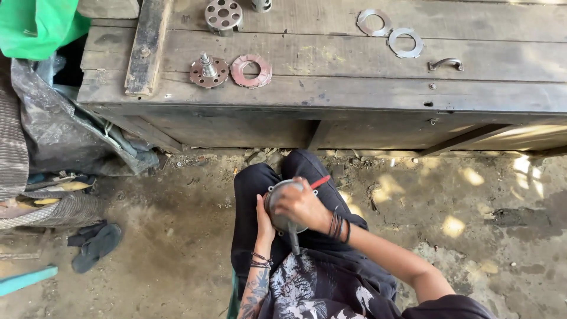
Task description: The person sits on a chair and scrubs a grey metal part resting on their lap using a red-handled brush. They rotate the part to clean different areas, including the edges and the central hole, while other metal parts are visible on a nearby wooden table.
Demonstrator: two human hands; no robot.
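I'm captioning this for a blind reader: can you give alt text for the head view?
A seated person's left hand steadies a round grey metal part on their lap while the right hand holds a red-tipped tool over it, before a wooden bench with metal discs.

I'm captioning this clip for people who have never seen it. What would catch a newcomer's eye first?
First, the two hands in the person's lap: the left hand cups a round grey metal part while the right hand lies over it with a red-tipped tool. Next, the metal discs and rings spread on the worn wooden bench above, notably a reddish ring beside a toothed disc with a shaft.
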